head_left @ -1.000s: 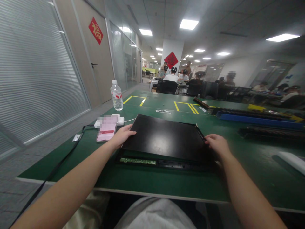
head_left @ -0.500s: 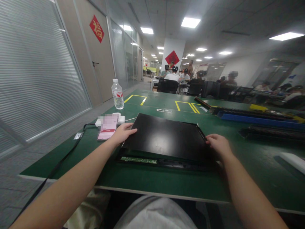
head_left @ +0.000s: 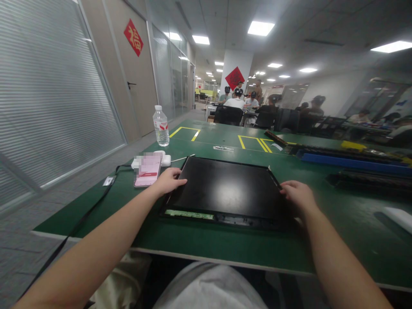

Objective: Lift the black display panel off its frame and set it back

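A flat black panel point(head_left: 225, 186) lies on the green table point(head_left: 225, 249) in front of me, with a green circuit strip point(head_left: 188, 214) showing along its near edge. My left hand point(head_left: 169, 181) grips the panel's left edge, fingers curled over it. My right hand point(head_left: 298, 195) holds the right edge the same way, beside a thin black side strip point(head_left: 274, 178).
A pink phone point(head_left: 147, 170) and a white charger point(head_left: 162, 159) lie left of the panel, a cable point(head_left: 96, 206) trailing off the table. A water bottle point(head_left: 161, 125) stands at the far left. Blue and black rails point(head_left: 350, 159) lie at right. Several people sit far behind.
The panel's far edge has come down; it now lies flatter on the table. Both hands stay on its side edges.
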`<state>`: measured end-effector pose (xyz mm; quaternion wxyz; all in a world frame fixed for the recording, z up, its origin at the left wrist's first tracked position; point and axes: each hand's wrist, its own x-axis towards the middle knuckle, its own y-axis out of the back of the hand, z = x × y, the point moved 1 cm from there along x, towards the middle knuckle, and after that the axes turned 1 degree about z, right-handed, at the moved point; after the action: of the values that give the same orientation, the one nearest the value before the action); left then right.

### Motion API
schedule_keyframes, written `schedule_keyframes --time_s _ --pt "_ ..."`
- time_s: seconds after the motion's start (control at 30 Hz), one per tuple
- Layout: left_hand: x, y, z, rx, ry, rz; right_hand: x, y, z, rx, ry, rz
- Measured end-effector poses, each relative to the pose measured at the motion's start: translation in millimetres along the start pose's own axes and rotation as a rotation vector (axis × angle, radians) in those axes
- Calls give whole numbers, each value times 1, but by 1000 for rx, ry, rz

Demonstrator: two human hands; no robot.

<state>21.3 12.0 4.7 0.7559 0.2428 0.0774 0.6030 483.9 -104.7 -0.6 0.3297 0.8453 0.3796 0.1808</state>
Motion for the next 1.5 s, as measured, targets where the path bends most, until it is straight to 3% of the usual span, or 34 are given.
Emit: schedule_keyframes --time_s 0.2,0.53,0.77,1.03,1.13,1.27,1.5 --pt "5 0 -13 66 -56 -17 6 -2 6 53 -5 0" --pt "8 4 -12 480 -33 -51 2 -1 2 40 -10 -3" --pt "6 2 -10 549 -24 -63 -1 0 0 24 -13 -5" --pt "0 1 -7 478 -156 -50 -2 1 -3 -1 3 -6" --pt "-3 3 -3 564 -285 -117 -2 0 -4 -7 13 -6" --pt "-8 10 6 558 -463 -325 -1 0 -3 -12 13 -1" --pt "-12 20 9 522 -411 -536 0 -1 -1 -18 14 0"
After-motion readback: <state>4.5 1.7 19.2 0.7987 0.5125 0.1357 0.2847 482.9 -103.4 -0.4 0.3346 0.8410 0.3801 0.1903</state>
